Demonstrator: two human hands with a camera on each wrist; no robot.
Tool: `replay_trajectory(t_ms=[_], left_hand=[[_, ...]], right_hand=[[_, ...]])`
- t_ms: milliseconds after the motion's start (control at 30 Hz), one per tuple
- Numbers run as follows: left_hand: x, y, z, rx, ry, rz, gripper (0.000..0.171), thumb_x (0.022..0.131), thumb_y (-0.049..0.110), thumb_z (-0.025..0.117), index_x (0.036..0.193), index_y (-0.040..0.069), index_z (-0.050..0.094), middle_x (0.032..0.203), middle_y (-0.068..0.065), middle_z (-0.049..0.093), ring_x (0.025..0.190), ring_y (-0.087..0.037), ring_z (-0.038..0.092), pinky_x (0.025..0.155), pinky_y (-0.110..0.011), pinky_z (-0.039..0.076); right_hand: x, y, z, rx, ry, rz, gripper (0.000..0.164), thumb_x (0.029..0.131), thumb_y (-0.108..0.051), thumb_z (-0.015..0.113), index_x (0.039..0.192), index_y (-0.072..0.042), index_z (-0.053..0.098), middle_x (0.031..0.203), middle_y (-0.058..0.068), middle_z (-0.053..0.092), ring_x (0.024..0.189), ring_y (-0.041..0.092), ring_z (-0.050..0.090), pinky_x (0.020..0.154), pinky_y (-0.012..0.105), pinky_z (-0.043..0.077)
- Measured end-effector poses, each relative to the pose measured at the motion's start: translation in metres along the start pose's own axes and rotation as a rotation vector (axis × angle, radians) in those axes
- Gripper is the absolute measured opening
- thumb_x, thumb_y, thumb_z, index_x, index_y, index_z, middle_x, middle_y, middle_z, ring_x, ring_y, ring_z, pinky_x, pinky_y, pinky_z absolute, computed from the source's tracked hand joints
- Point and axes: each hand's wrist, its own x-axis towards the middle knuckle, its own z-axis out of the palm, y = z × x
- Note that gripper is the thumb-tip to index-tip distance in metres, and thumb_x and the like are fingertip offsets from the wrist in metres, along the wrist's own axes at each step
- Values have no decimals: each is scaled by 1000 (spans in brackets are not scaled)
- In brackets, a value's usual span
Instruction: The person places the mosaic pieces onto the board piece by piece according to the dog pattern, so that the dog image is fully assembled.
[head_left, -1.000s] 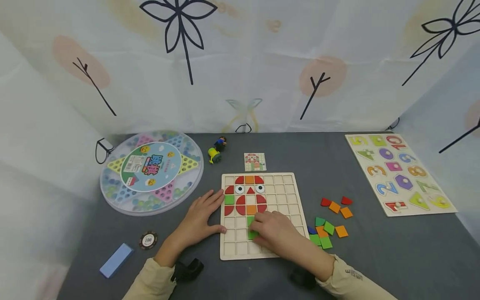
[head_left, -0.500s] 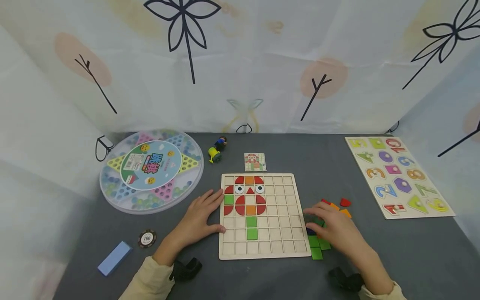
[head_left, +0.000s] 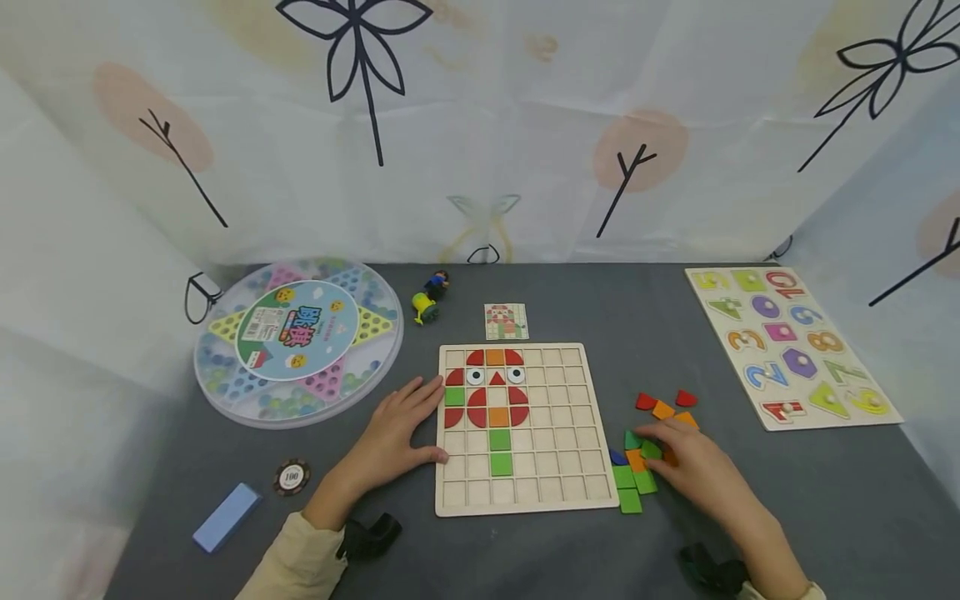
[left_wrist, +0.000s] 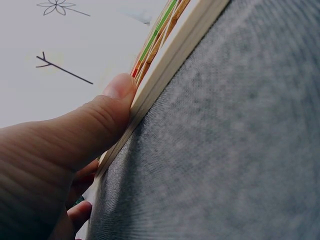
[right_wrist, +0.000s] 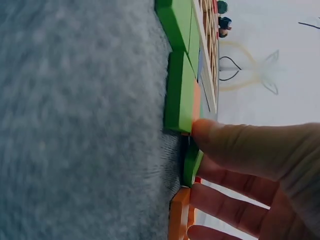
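A wooden grid board (head_left: 558,450) lies on the table, its left half bearing red, orange and green pieces and two round eyes. My left hand (head_left: 393,433) rests at its left edge, fingers extended; in the left wrist view the thumb (left_wrist: 107,105) presses the board's side (left_wrist: 165,70). To the right of the board, my right hand (head_left: 697,462) reaches over a loose pile of tiles, thumb and fingers spread around a green tile (head_left: 651,450). The right wrist view has the thumb (right_wrist: 220,142) beside this green tile (right_wrist: 192,162), close to an orange one (right_wrist: 178,215).
Behind the board lies a small pattern card (head_left: 506,322), with toy figures (head_left: 427,304) to its left. A round Chinese checkers set (head_left: 300,342) is at the left, a number puzzle board (head_left: 791,350) at the right. A poker chip (head_left: 292,477) and blue block (head_left: 227,517) lie front left.
The right hand has left the green tiles on the board and moved right, to the loose pile. Two green tiles now show in the board's middle column. My left hand keeps its place.
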Motion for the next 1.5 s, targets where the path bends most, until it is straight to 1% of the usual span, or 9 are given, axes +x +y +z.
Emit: replay_trajectory(t_ms=[167, 300, 400, 500, 633, 767, 1200, 1333, 1500], left_hand=[[1, 0, 0, -9, -4, 5, 93, 67, 54, 67, 141, 17, 26, 147, 3, 20, 135, -26, 13, 101, -56, 14], [1, 1, -1, -28, -1, 7, 92, 67, 51, 68, 141, 16, 27, 147, 1, 21, 135, -27, 13, 101, -56, 13], [1, 2, -1, -34, -6, 4, 91, 68, 51, 69, 141, 15, 27, 147, 1, 21, 135, -28, 13, 102, -56, 13], [2, 2, -1, -30, -9, 3, 91, 68, 51, 68, 141, 15, 27, 147, 0, 21, 135, -28, 13, 102, -56, 13], [2, 3, -1, -30, -7, 3, 90, 69, 50, 68, 141, 15, 27, 147, 0, 21, 135, -28, 13, 102, -56, 13], [2, 3, -1, -34, -6, 5, 90, 69, 50, 68, 141, 15, 28, 147, 1, 21, 135, -28, 13, 102, -56, 13], [-1, 2, -2, -27, -2, -6, 90, 69, 50, 68, 141, 14, 28, 147, 0, 23, 135, -28, 14, 102, -56, 13], [-1, 3, -2, -31, -3, -5, 90, 69, 50, 68, 141, 14, 28, 147, 0, 22, 135, -28, 14, 102, -55, 13], [-1, 3, -2, -35, -10, -9, 90, 69, 51, 68, 141, 15, 27, 147, 1, 21, 135, -28, 13, 102, -55, 12]], right_hand=[[0, -8, 0, -29, 66, -19, 36, 69, -10, 75, 103, -12, 62, 98, 3, 61, 84, 17, 53, 67, 36, 46], [7, -35, 3, -6, 134, -149, 39, 66, -9, 77, 102, -12, 62, 95, -1, 60, 83, 12, 54, 67, 31, 47], [13, -67, 13, 28, 105, -305, 39, 67, -9, 76, 103, -13, 60, 96, -4, 59, 84, 7, 54, 70, 26, 48], [18, -97, 27, 35, 33, -437, 35, 71, -12, 74, 103, -17, 59, 96, -7, 57, 84, 5, 52, 71, 23, 48], [19, -123, 45, 2, -28, -542, 31, 75, -15, 70, 103, -19, 58, 96, -8, 56, 86, 6, 52, 74, 23, 47], [20, -133, 53, -14, -34, -554, 28, 77, -16, 70, 103, -19, 59, 96, -9, 56, 86, 7, 51, 75, 24, 46], [19, -146, 57, -15, -16, -596, 26, 74, -20, 72, 98, -18, 62, 91, -8, 60, 83, 7, 52, 75, 22, 46], [19, -141, 57, -27, 0, -596, 29, 72, -20, 74, 98, -20, 62, 95, -9, 58, 86, 7, 52, 77, 23, 46], [19, -118, 43, -7, 79, -523, 31, 69, -19, 76, 98, -21, 63, 98, -11, 59, 88, 6, 53, 74, 25, 47]])
